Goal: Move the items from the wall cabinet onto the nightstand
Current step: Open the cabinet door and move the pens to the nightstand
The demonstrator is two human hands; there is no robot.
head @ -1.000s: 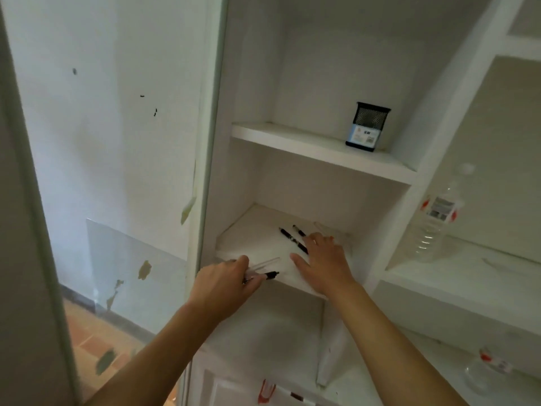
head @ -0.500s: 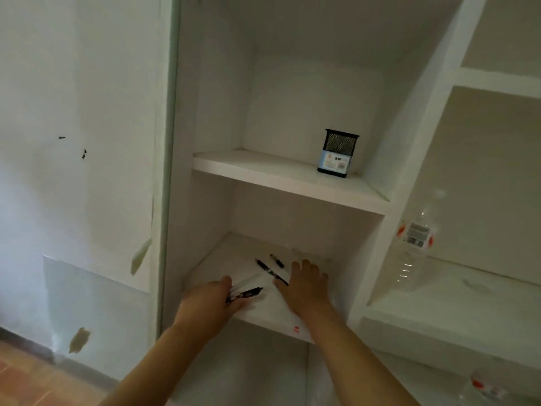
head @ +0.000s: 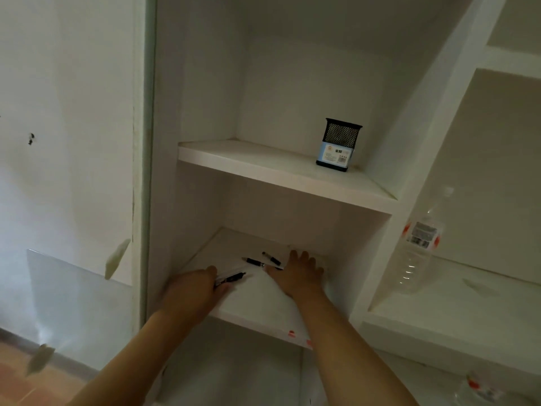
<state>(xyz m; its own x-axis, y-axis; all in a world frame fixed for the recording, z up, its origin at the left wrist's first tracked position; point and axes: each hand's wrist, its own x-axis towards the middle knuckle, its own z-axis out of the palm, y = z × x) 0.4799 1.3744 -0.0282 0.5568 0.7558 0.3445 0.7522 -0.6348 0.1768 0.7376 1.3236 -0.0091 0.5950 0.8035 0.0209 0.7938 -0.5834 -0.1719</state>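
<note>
white cabinet (head: 281, 183), black mesh pen holder (head: 339, 142)

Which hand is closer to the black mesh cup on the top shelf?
Right. The right hand lies on the lower shelf almost under the mesh cup; the left hand, holding a pen, is farther left.

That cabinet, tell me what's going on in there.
A person is clearing pens off the lower shelf of the wall cabinet. The left hand has a grip on a black-tipped pen. The right hand lies flat on the shelf beside two loose pens. A mesh pen holder sits untouched on the upper shelf.
</note>
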